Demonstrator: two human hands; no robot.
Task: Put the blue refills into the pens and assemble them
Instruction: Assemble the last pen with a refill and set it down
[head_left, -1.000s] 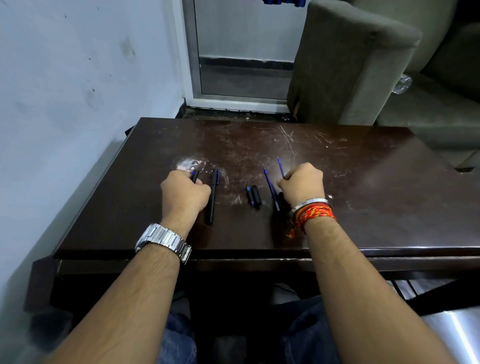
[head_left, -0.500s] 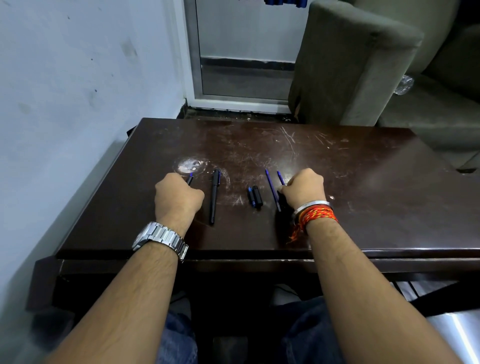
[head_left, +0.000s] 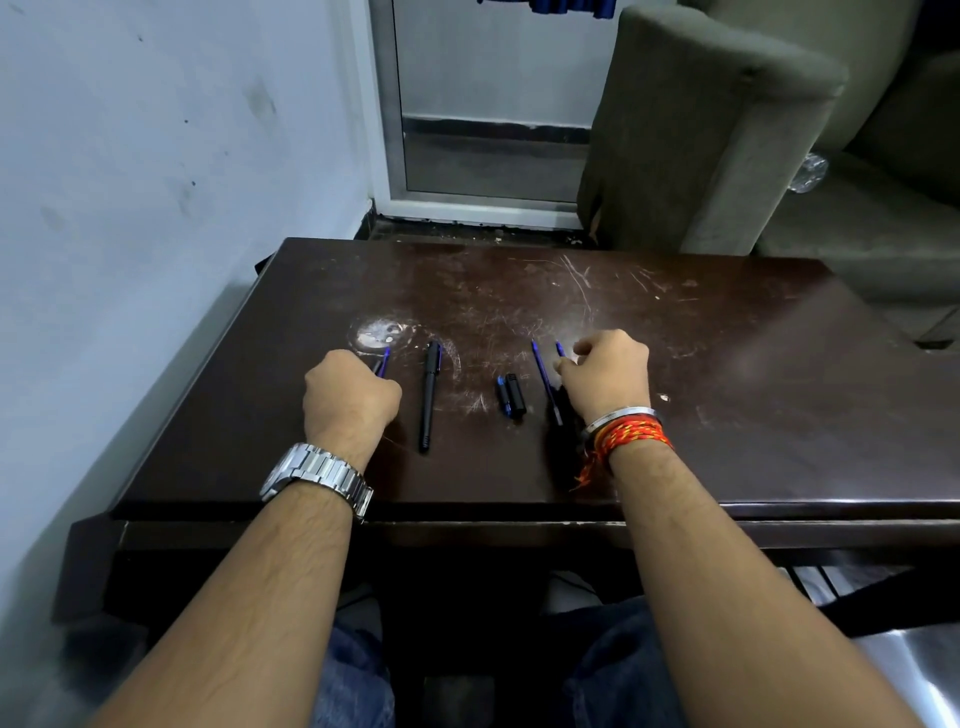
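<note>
My left hand (head_left: 349, 396) is curled over a pen body (head_left: 383, 360) whose dark and blue tip sticks out past the knuckles. Right of it a black pen (head_left: 428, 396) lies lengthwise on the dark table (head_left: 727, 395). Two short pen parts, one blue (head_left: 503, 395) and one black (head_left: 515, 395), lie side by side at the middle. A thin blue refill (head_left: 543, 376) lies beside my right hand (head_left: 607, 378), whose fingers curl around a second blue refill (head_left: 560, 349); only its tip shows. My palm hides the rest.
A white wall runs along the table's left side. A grey-green sofa (head_left: 717, 135) stands behind the table's far right corner, and a glass door panel (head_left: 488, 104) is behind the far edge. My knees are under the near edge.
Both hands dropped slightly toward the table and nearer me. The right hand's fingers shifted on the refill, so less of it shows above the knuckles. The loose parts stayed where they were.
</note>
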